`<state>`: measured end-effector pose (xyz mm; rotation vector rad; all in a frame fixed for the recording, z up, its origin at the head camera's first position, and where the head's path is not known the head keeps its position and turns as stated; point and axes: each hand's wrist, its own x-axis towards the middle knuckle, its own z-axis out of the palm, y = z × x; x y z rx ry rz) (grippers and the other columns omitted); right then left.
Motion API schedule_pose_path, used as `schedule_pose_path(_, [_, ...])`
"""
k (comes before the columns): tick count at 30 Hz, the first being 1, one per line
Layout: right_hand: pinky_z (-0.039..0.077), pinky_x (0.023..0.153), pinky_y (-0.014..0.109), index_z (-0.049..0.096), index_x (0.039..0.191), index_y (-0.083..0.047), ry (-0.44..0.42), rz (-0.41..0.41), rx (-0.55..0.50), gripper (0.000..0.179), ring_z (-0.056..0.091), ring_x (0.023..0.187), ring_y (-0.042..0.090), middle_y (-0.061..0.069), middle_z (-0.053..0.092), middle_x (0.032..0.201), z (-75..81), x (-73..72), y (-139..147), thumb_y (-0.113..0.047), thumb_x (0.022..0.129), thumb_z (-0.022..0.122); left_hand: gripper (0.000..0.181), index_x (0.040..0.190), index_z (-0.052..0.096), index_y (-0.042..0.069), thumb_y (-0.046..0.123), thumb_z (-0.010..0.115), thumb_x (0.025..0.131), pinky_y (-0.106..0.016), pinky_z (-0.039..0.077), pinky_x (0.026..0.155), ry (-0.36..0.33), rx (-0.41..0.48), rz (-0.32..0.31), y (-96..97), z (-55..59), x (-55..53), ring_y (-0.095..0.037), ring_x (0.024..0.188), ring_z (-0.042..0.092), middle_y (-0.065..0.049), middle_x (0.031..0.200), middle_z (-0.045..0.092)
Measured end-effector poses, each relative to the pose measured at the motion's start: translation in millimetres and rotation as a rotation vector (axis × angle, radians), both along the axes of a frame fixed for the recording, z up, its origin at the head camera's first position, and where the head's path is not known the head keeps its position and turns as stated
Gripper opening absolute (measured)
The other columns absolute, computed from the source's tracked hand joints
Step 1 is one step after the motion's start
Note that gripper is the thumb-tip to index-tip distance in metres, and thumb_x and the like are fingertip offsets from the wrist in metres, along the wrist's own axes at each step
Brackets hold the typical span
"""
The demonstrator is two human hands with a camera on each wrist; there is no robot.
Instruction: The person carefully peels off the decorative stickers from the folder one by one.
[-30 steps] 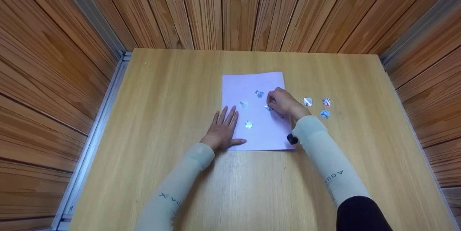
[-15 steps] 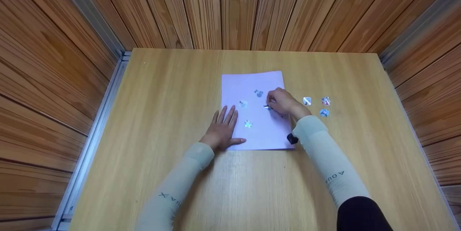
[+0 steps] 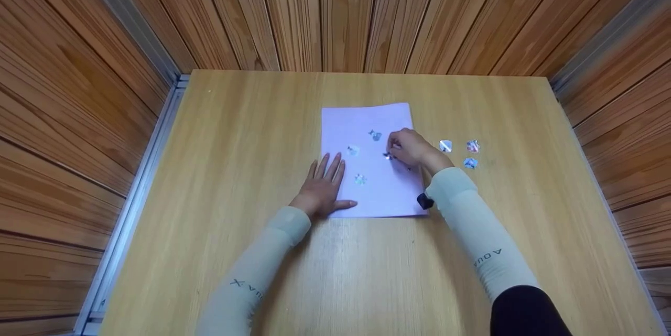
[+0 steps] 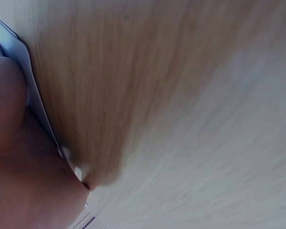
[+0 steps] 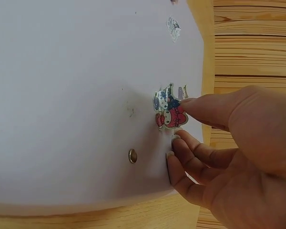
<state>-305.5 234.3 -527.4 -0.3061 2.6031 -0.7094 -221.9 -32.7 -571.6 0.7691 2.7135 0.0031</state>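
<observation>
A pale purple sheet or folder lies on the table. My left hand rests flat on its lower left edge, fingers straight and thumb spread. My right hand is over the right part, where thumb and fingers pinch a cartoon sticker with red and blue figures. In the right wrist view this sticker stands close to the purple surface; whether it touches cannot be told. Other shiny stickers lie on the sheet: one flower-shaped sticker, a pale sticker and a grey-blue sticker.
On the table right of the sheet lie three loose stickers, a whitish sticker, a reddish sticker and a blue sticker. A small brass-coloured stud sits on the purple surface. Wood-plank walls border the table.
Both hands keep nearly the same place and pose. The whole view shifts very slightly, and the glint on the flower-shaped sticker dims.
</observation>
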Motion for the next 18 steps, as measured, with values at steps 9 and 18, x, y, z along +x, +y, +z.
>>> schedule_pose_path(9, [0.048,0.103,0.051,0.068,0.109,-0.006,-0.022,-0.015,-0.027,0.015,0.056,0.115,0.033,0.014,0.059,0.123,-1.6,-0.2,1.0,-0.013,0.104,0.056,0.103,0.165,0.007,0.010,0.079,0.036,0.095,-0.056,0.007,0.126,0.005,-0.005,-0.002,-0.7,3.1,1.1,-0.039,0.158,-0.003,-0.012,0.173,-0.003])
schedule_pose_path(18, [0.047,0.097,0.049,0.067,0.102,0.000,0.039,0.036,-0.040,0.013,0.056,0.106,0.033,0.016,0.061,0.110,-1.7,-1.4,2.9,-0.007,0.099,0.057,0.105,0.166,0.005,0.010,0.081,0.034,0.094,-0.056,0.006,0.126,0.004,-0.033,0.003,0.5,0.4,-0.3,-0.037,0.158,-0.005,-0.011,0.173,-0.005])
